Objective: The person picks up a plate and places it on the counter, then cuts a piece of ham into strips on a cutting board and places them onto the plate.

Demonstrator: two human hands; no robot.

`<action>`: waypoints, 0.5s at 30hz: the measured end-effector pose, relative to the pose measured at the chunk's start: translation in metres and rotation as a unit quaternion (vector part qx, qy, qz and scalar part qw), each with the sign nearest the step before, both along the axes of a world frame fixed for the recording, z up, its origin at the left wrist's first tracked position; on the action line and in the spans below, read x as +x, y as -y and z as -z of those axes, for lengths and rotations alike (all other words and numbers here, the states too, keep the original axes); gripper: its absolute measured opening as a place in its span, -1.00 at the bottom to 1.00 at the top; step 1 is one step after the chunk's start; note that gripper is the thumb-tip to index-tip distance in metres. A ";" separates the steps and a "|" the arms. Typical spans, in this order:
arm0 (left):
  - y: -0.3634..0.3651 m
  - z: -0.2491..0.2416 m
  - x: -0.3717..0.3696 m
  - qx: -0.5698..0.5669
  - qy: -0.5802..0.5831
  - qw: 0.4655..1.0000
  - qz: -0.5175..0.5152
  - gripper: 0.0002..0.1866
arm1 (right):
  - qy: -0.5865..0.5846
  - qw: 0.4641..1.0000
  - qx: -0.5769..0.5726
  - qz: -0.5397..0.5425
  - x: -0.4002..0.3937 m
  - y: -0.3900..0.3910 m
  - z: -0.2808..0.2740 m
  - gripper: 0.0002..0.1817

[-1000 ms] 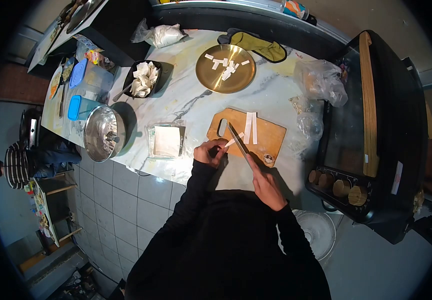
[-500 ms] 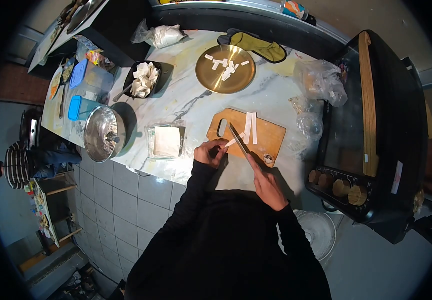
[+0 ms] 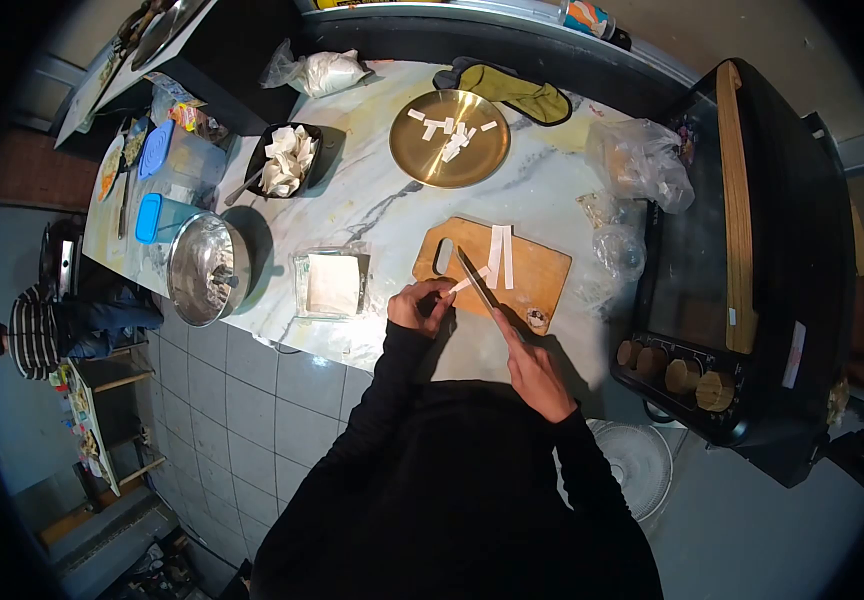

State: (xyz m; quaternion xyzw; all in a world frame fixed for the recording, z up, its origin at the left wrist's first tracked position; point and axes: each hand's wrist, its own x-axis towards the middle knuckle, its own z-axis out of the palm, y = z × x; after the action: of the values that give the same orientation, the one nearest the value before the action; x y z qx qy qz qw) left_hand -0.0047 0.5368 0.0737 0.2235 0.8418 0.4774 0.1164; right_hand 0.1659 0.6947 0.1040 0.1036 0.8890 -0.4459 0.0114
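Observation:
My left hand [image 3: 420, 305] pinches the end of a short white strip [image 3: 462, 286] at the lower left of the wooden cutting board [image 3: 542, 262]. In my right hand [image 3: 535, 375] is a knife [image 3: 475, 277], its blade slanting up and left over the board beside that strip. Two longer white strips [image 3: 508, 258] lie to the right of the blade. Beyond the board, a round gold plate [image 3: 417, 155] holds several short white pieces [image 3: 454, 148]. Left of my left hand sits a stack of white sheets [image 3: 334, 284] on clear plastic.
A steel bowl [image 3: 184, 268], a black bowl [image 3: 268, 190] of crumpled white pieces and blue-lidded containers [image 3: 156, 150] stand at the left. A black oven [image 3: 792, 250] and plastic bags [image 3: 640, 165] are at the right. A person in a striped shirt [image 3: 34, 332] is far left.

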 end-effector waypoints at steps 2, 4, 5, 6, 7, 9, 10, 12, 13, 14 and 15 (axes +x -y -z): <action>0.000 0.000 0.000 -0.001 -0.001 1.000 0.001 -0.81 | 0.006 1.000 0.004 -0.002 0.000 0.000 0.000 -0.11; 0.000 0.001 0.000 0.003 -0.004 1.000 0.001 -0.82 | 0.018 0.999 0.033 -0.011 0.001 0.000 -0.001 -0.09; 0.000 0.002 0.000 0.003 -0.003 1.000 0.001 -0.82 | 0.019 0.999 0.033 -0.010 0.001 0.000 0.000 -0.09; 0.000 0.004 -0.001 0.003 -0.010 1.000 0.003 -0.82 | 0.018 0.999 0.039 -0.013 0.001 0.000 0.001 -0.08; 0.000 0.006 -0.001 0.003 -0.018 1.000 0.006 -0.82 | 0.017 0.999 0.046 -0.015 0.001 0.000 0.001 -0.08; 0.000 0.006 -0.001 0.003 -0.011 1.000 0.004 -0.82 | 0.019 0.998 0.054 -0.020 0.000 0.000 0.000 -0.07; 0.000 0.006 -0.001 0.002 -0.004 1.000 0.003 -0.83 | 0.021 0.998 0.061 -0.025 0.000 0.000 -0.001 -0.06; 0.000 0.006 -0.001 0.002 -0.008 1.000 0.005 -0.82 | 0.026 0.996 0.076 -0.029 0.000 0.001 -0.001 -0.05; 0.000 0.006 -0.001 0.001 -0.013 1.000 0.006 -0.82 | 0.030 0.995 0.090 -0.033 0.000 0.002 0.000 -0.03; 0.001 0.006 -0.001 0.001 -0.012 1.000 0.006 -0.82 | 0.031 0.995 0.090 -0.032 -0.001 0.003 -0.001 -0.03; 0.001 0.007 -0.001 0.003 -0.008 1.000 0.005 -0.82 | 0.041 0.994 0.098 -0.036 -0.001 0.003 -0.002 -0.01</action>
State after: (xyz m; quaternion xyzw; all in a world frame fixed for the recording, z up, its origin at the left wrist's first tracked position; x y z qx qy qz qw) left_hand -0.0061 0.5361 0.0668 0.2323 0.8399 0.4777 0.1112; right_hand 0.1651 0.6914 0.1059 0.0901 0.9304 -0.3512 0.0539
